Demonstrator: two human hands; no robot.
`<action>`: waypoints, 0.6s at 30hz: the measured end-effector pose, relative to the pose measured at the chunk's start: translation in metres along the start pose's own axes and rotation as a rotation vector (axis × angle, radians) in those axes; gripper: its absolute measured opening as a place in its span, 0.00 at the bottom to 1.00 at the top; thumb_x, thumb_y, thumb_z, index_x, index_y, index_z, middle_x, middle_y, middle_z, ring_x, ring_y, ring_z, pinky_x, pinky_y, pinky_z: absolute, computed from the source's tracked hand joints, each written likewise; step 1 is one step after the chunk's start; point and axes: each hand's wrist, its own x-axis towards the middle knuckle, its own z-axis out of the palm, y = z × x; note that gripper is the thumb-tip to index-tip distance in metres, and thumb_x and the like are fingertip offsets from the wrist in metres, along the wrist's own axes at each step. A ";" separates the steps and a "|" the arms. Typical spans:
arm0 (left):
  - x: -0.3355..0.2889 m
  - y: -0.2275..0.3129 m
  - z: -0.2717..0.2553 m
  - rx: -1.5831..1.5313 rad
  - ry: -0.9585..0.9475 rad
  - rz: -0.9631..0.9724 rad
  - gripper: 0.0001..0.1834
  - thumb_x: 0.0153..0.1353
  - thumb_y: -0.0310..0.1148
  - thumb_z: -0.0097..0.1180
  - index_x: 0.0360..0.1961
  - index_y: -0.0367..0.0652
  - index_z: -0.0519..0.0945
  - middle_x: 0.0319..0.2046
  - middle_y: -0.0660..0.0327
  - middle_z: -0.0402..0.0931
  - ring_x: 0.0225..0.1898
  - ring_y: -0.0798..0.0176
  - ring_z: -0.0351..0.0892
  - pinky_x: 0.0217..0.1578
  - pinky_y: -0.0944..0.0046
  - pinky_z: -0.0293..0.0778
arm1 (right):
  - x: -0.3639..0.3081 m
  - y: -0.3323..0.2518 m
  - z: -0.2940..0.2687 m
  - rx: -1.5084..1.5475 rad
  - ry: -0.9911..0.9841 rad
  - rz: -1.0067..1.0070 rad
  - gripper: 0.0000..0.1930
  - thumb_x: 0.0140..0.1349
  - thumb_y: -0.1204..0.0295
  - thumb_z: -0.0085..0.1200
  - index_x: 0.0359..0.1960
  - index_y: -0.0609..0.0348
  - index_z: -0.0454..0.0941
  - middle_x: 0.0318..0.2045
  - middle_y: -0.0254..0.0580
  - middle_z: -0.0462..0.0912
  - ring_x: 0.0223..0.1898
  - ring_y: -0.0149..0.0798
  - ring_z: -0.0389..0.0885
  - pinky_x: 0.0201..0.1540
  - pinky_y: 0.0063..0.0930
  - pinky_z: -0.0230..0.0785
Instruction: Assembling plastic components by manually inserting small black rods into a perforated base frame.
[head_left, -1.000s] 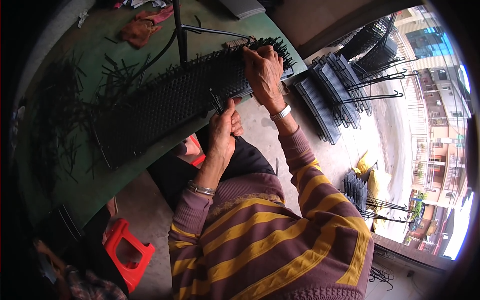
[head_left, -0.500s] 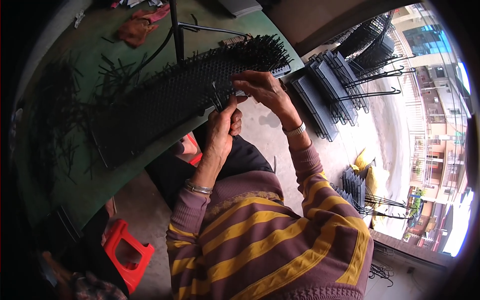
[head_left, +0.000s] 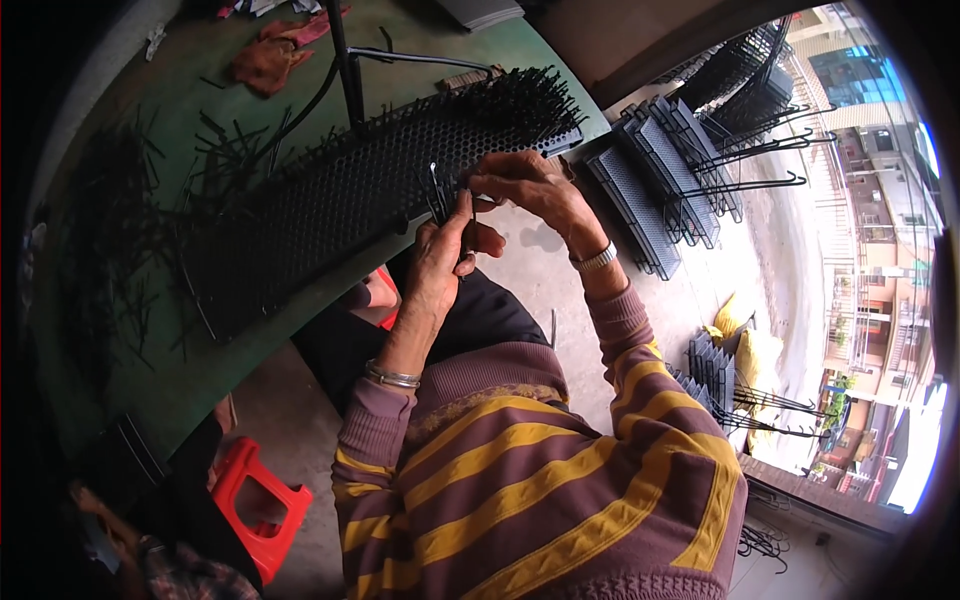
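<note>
Showing, head view: long black perforated metal panel [head_left: 330,200], honeycomb-holed, lying slantwise on the green tabletop [head_left: 180,380], its far end bristling with upright black pins [head_left: 530,100]. Left hand [head_left: 440,255], fingers closed around a small bundle of thin black wire pins [head_left: 437,195], held just at the panel's near edge. Right hand [head_left: 525,185], fingertips pinched together against the bundle's top. Loose black pins [head_left: 110,230], scattered in a heap on the tabletop left of the panel. Stacked black perforated panels with hooked rods [head_left: 680,170], on the floor to the right. Red plastic stool [head_left: 262,500], under the tabletop edge.
</note>
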 end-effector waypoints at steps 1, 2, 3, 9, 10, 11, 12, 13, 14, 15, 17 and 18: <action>0.001 -0.001 -0.001 0.001 0.002 0.001 0.24 0.67 0.54 0.50 0.42 0.41 0.80 0.17 0.67 0.73 0.16 0.77 0.68 0.13 0.78 0.51 | 0.000 -0.001 -0.001 -0.015 -0.026 0.033 0.12 0.62 0.62 0.58 0.35 0.59 0.80 0.25 0.26 0.76 0.29 0.21 0.70 0.31 0.19 0.62; 0.002 -0.003 -0.003 0.001 -0.025 0.018 0.24 0.67 0.54 0.50 0.40 0.41 0.80 0.16 0.67 0.72 0.16 0.77 0.68 0.13 0.78 0.51 | 0.001 -0.004 -0.001 -0.031 -0.052 0.066 0.10 0.63 0.65 0.57 0.35 0.60 0.80 0.26 0.28 0.76 0.30 0.22 0.71 0.33 0.20 0.66; 0.003 -0.005 -0.004 0.001 -0.053 0.035 0.24 0.67 0.54 0.50 0.39 0.41 0.80 0.16 0.67 0.72 0.16 0.77 0.67 0.13 0.78 0.51 | 0.001 -0.007 0.001 -0.030 -0.053 0.064 0.10 0.63 0.65 0.57 0.35 0.60 0.80 0.26 0.28 0.76 0.30 0.22 0.71 0.33 0.20 0.66; 0.002 -0.004 0.001 0.006 0.023 0.016 0.22 0.66 0.53 0.52 0.35 0.41 0.79 0.14 0.69 0.69 0.12 0.78 0.61 0.12 0.78 0.48 | 0.003 -0.008 -0.001 0.000 0.022 0.003 0.12 0.61 0.62 0.59 0.34 0.59 0.81 0.23 0.26 0.75 0.26 0.21 0.69 0.28 0.18 0.59; 0.003 -0.005 0.001 0.008 0.021 0.017 0.22 0.66 0.53 0.52 0.35 0.41 0.79 0.14 0.69 0.69 0.12 0.78 0.61 0.12 0.78 0.48 | 0.006 -0.005 -0.003 -0.047 -0.017 -0.001 0.12 0.62 0.62 0.59 0.35 0.59 0.80 0.23 0.26 0.75 0.27 0.20 0.70 0.27 0.18 0.60; 0.004 -0.006 0.001 0.013 0.026 0.028 0.21 0.66 0.52 0.53 0.34 0.42 0.78 0.13 0.70 0.67 0.11 0.78 0.59 0.12 0.78 0.47 | 0.008 -0.004 -0.004 -0.094 -0.056 -0.004 0.11 0.62 0.63 0.59 0.36 0.60 0.80 0.22 0.27 0.75 0.27 0.20 0.71 0.26 0.18 0.61; 0.005 -0.007 0.001 0.017 0.031 0.039 0.21 0.66 0.51 0.53 0.33 0.42 0.77 0.12 0.71 0.65 0.11 0.79 0.56 0.11 0.78 0.46 | 0.009 -0.003 -0.002 -0.094 -0.054 -0.006 0.11 0.62 0.63 0.59 0.36 0.60 0.80 0.22 0.27 0.75 0.27 0.20 0.71 0.26 0.18 0.61; 0.006 -0.006 0.000 0.017 0.032 0.041 0.21 0.66 0.51 0.53 0.33 0.42 0.77 0.12 0.71 0.65 0.11 0.79 0.56 0.11 0.78 0.46 | 0.012 -0.008 0.003 -0.188 0.158 -0.056 0.10 0.62 0.66 0.58 0.37 0.60 0.80 0.23 0.29 0.76 0.27 0.22 0.72 0.26 0.20 0.63; 0.007 -0.006 -0.001 -0.002 0.034 0.036 0.20 0.66 0.51 0.53 0.33 0.42 0.77 0.12 0.72 0.62 0.11 0.80 0.55 0.11 0.78 0.46 | 0.014 -0.010 0.007 -0.281 0.370 -0.106 0.08 0.62 0.69 0.58 0.38 0.60 0.80 0.24 0.32 0.77 0.28 0.24 0.74 0.26 0.21 0.65; 0.008 -0.005 -0.002 -0.023 0.037 0.031 0.20 0.67 0.50 0.53 0.33 0.42 0.76 0.11 0.73 0.60 0.11 0.80 0.53 0.11 0.78 0.46 | 0.021 -0.006 0.004 -0.281 0.368 -0.108 0.08 0.62 0.69 0.58 0.38 0.60 0.80 0.24 0.32 0.77 0.28 0.24 0.74 0.26 0.21 0.65; 0.009 -0.006 -0.002 -0.051 0.039 0.007 0.20 0.67 0.50 0.53 0.34 0.42 0.76 0.12 0.73 0.59 0.11 0.81 0.53 0.11 0.78 0.45 | 0.040 0.003 -0.006 -0.742 0.659 -0.602 0.07 0.60 0.74 0.57 0.40 0.59 0.79 0.27 0.38 0.78 0.29 0.32 0.78 0.28 0.25 0.70; 0.010 -0.006 -0.003 -0.080 0.044 -0.015 0.19 0.67 0.49 0.53 0.35 0.42 0.76 0.12 0.74 0.57 0.11 0.81 0.52 0.12 0.78 0.45 | 0.046 0.004 -0.006 -0.636 0.639 -0.576 0.06 0.59 0.77 0.56 0.38 0.58 0.78 0.30 0.42 0.78 0.31 0.41 0.79 0.31 0.29 0.72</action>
